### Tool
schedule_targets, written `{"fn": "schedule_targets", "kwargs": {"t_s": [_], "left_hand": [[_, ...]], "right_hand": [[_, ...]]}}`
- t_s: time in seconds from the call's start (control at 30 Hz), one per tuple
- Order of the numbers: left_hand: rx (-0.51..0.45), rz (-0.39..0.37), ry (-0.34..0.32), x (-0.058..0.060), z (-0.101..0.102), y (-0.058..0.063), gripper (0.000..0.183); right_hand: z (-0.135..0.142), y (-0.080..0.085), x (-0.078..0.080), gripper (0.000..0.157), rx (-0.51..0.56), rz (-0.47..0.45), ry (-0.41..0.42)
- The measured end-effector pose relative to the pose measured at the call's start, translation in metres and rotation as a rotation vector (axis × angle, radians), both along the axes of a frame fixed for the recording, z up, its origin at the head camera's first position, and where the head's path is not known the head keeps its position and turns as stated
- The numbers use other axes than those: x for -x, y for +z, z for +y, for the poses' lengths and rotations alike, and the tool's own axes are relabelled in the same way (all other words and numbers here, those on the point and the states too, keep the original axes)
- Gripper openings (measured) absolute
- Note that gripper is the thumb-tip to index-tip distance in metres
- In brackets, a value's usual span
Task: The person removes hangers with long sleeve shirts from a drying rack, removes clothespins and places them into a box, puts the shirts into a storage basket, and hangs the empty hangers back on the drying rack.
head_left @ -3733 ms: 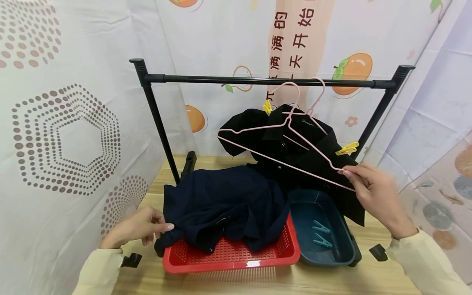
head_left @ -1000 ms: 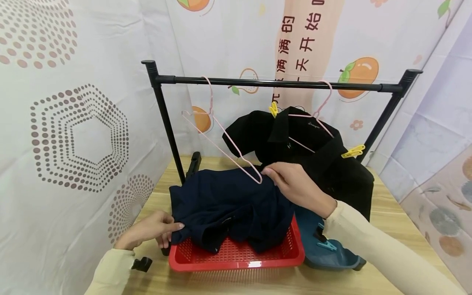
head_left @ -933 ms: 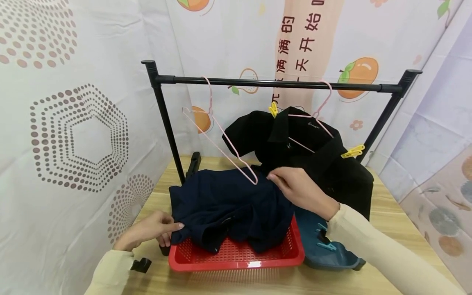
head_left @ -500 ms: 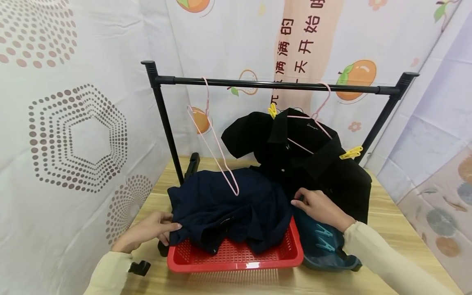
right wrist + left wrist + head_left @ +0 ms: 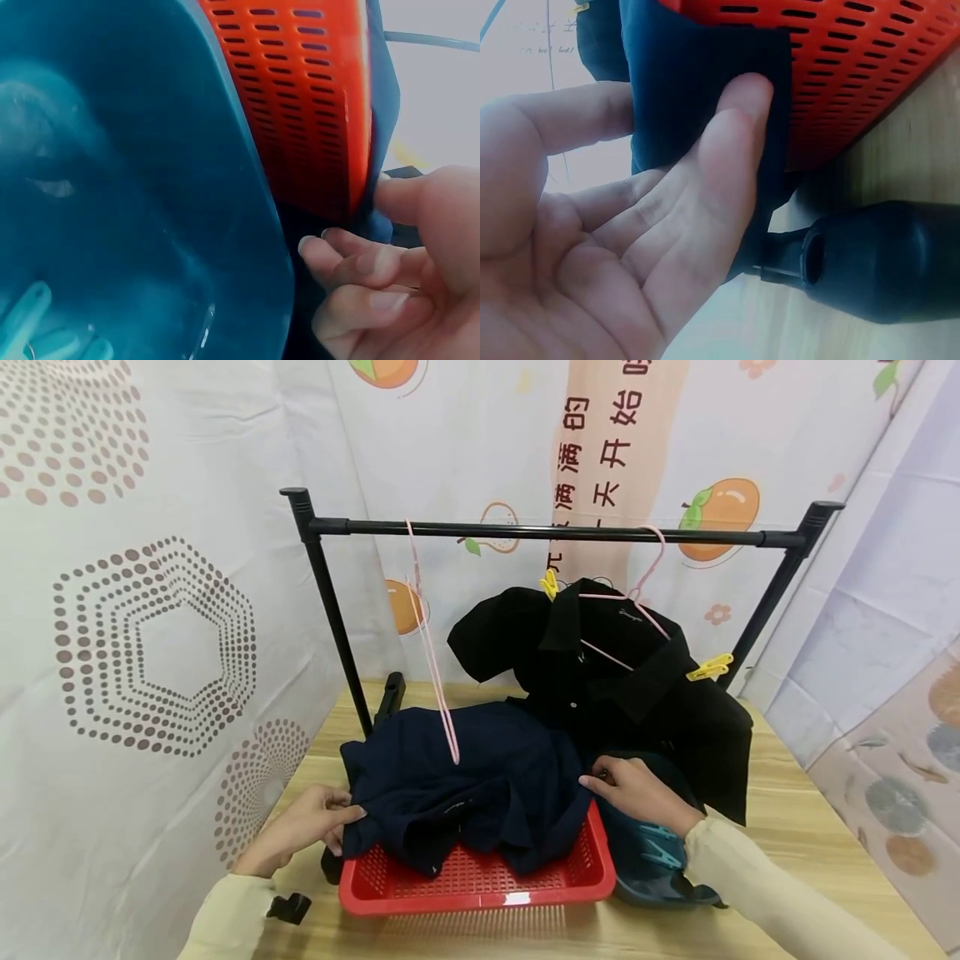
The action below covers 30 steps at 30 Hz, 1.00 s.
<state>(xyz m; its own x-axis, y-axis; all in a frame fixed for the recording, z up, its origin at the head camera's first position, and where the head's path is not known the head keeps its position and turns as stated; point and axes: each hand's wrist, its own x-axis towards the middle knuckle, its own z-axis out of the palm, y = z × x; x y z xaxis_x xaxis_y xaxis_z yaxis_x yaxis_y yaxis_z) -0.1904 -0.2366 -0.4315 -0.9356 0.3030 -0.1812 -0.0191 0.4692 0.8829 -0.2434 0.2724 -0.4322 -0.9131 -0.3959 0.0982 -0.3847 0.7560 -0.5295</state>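
A navy collared shirt point(image 5: 465, 760) lies bunched over the red basket point(image 5: 480, 902). My left hand point(image 5: 307, 822) pinches its left edge between thumb and fingers; in the left wrist view the thumb point(image 5: 739, 112) presses on the dark cloth. My right hand point(image 5: 637, 789) is at the shirt's right edge, thumb on the cloth and fingers curled on its other side, as the right wrist view shows. A bare pink hanger point(image 5: 435, 672) hangs from the black bar point(image 5: 495, 531) at left, turned nearly edge-on, its lower end overlapping the shirt.
A black shirt point(image 5: 600, 685) hangs at right on another pink hanger point(image 5: 649, 564), with yellow clips point(image 5: 708, 667) on it. Beside the basket, a blue tray point(image 5: 645, 889) holds teal clips point(image 5: 660, 847), partly behind my right arm. The rack's post point(image 5: 333, 618) stands at left.
The bare hanger went from right to left along the bar; my right hand let it go, and it swung edge-on. That hand then came down to the navy shirt's right edge.
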Motion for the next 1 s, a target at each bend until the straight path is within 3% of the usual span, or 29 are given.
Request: {"fn": "schedule_targets", "kwargs": {"t_s": [0.1,0.27,0.4,0.57,0.67,0.8,0.9,1.0], "left_hand": [[0.017,0.059,0.007,0.000,0.000,0.002,0.038],[0.102,0.174,0.040,0.001,0.000,0.010,0.030],[0.237,0.334,0.094,0.004,0.003,0.028,0.011],[0.294,0.515,0.149,0.010,0.015,0.052,0.025],[0.301,0.600,0.053,0.015,0.029,0.060,0.025],[0.360,0.643,-0.199,0.020,0.048,0.059,0.014],[0.397,0.608,-0.376,0.024,0.056,0.052,0.008],[0.432,0.538,-0.467,0.026,0.057,0.044,0.008]], "right_hand": [[-0.004,0.001,0.000,0.014,0.015,0.024,0.012],[-0.009,0.009,0.004,0.011,0.025,0.102,0.030],[-0.013,0.024,0.010,0.011,0.052,0.170,0.047],[-0.025,0.051,0.015,0.008,0.140,0.250,0.085],[-0.038,0.062,0.012,0.007,0.180,0.287,0.130],[-0.059,0.061,0.002,0.004,0.149,0.289,0.259],[-0.072,0.052,-0.004,0.003,0.081,0.247,0.375],[-0.079,0.041,-0.009,0.011,0.014,0.183,0.464]]}}
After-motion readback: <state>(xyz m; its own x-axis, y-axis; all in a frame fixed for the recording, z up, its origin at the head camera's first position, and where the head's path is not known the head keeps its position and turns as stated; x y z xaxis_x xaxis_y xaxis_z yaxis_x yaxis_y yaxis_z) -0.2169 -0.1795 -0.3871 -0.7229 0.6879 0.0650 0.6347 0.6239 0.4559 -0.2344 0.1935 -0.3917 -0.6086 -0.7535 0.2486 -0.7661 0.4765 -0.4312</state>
